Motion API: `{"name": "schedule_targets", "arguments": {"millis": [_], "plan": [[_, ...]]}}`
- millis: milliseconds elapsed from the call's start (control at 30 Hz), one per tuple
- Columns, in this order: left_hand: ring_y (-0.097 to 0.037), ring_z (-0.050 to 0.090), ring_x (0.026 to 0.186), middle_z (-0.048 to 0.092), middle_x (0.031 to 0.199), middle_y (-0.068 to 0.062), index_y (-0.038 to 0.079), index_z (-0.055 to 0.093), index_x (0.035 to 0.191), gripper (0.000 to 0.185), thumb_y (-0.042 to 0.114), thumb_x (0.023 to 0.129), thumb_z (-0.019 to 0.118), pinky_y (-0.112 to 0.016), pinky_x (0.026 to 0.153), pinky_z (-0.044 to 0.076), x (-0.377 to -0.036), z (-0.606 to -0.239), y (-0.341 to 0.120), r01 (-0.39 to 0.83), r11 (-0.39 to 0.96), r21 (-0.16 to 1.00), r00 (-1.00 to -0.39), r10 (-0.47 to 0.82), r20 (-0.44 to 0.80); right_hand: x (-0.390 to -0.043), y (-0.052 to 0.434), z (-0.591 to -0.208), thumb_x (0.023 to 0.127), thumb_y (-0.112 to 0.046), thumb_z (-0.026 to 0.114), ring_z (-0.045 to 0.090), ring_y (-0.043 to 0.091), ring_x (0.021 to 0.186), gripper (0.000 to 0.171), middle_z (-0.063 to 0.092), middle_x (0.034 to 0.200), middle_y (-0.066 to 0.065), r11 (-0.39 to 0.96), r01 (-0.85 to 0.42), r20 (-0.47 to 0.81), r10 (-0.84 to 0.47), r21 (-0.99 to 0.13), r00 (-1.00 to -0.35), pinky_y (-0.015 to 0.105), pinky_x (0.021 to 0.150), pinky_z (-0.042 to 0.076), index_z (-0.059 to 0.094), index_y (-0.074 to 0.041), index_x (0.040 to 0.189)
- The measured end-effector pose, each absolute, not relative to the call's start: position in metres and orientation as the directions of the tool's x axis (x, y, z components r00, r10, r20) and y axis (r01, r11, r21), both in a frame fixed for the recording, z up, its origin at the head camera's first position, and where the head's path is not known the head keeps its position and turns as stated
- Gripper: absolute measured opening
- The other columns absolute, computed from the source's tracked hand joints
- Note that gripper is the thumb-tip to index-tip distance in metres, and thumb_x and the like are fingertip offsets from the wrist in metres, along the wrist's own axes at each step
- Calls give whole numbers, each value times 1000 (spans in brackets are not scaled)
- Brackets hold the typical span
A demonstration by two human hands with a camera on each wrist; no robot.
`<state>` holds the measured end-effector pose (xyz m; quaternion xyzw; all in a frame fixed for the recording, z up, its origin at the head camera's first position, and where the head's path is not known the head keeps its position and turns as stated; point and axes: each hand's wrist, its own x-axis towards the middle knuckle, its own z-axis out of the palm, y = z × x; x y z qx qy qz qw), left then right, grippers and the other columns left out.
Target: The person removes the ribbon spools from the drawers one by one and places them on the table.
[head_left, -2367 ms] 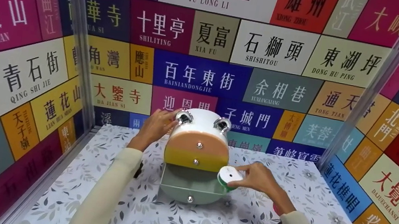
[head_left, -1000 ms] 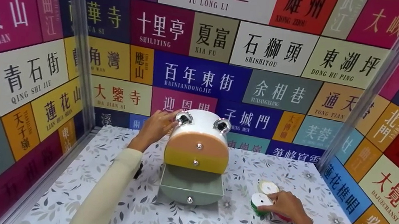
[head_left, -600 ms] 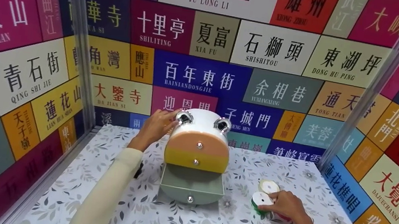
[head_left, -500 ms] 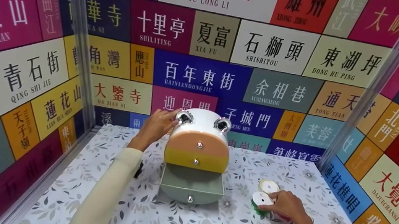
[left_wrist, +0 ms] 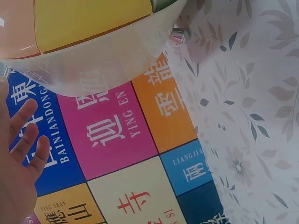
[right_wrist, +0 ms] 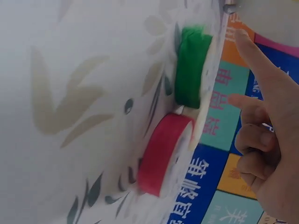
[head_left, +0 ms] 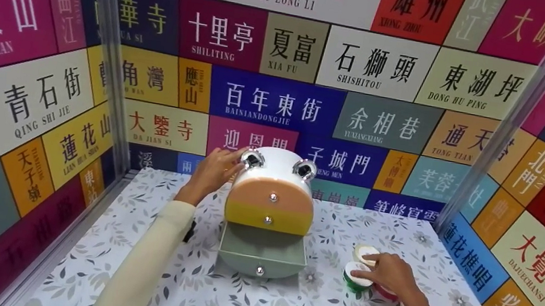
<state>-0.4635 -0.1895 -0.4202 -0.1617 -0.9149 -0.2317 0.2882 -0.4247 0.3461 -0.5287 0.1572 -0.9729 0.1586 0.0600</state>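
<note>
A frog-shaped drawer cabinet (head_left: 275, 172) with a white top and shiny eye knobs faces me. Its orange and yellow drawers are closed; the green bottom drawer (head_left: 260, 268) is pulled out with nothing visible inside. My left hand (head_left: 211, 172) touches the cabinet's left side by the eye, its fingers fairly straight in the left wrist view. Over a cluster of ribbon spools hovers my right hand (head_left: 393, 274), fingers loose and holding nothing. A green ribbon spool (right_wrist: 194, 67) and a red ribbon spool (right_wrist: 163, 154) stand side by side on the cloth. Behind the green one sits a cream spool (head_left: 366, 251).
A leaf-patterned white cloth (head_left: 210, 303) covers the table. Walls with coloured place-name panels (head_left: 274, 100) enclose the back and both sides, with clear corner posts (head_left: 521, 101) at left and right.
The green ribbon spool went from beside the open drawer rightward to the other spools. My right hand has since let go of it and loosened its fingers. The left hand stayed at the cabinet.
</note>
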Motion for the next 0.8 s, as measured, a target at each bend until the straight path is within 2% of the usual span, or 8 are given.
{"name": "schedule_targets", "arguments": {"millis": [200,267,333,633,800], "plan": [[-24,57,101,73,113,-4,35,50,155,52,37,105,62,-42,84,54,-463,-419,-190,469,832,298,-741,187,645,-418,320,-512,77,-67,82,23,8,46,60,40,49,-9,866,-424,300,-344,-265,-890,26,44,18,82,-22,118],[-24,56,100,72,114,-5,36,49,155,52,37,105,63,-42,83,54,-462,-418,-190,467,833,296,-741,187,645,-415,311,-506,77,-65,83,19,8,47,56,33,49,-10,849,-453,327,-360,-274,-873,25,44,17,82,-25,116],[-24,55,100,72,117,-5,37,49,156,53,37,105,63,-42,83,54,-462,-418,-190,463,833,302,-746,182,641,-413,302,-500,77,-63,84,18,7,47,52,29,50,-11,830,-480,349,-377,-285,-858,24,44,17,83,-27,114],[-23,55,103,71,121,-4,40,47,156,53,38,105,63,-41,85,54,-462,-419,-190,445,831,334,-767,161,621,-409,274,-485,78,-58,85,22,5,48,45,30,50,-14,777,-566,411,-437,-275,-800,23,45,20,82,-31,115],[-22,55,102,71,117,-3,41,47,155,53,39,105,63,-40,84,54,-462,-420,-190,447,828,339,-769,162,619,-409,262,-482,79,-60,84,30,4,46,45,39,50,-16,766,-591,419,-464,-253,-781,23,43,24,82,-33,115]]}}
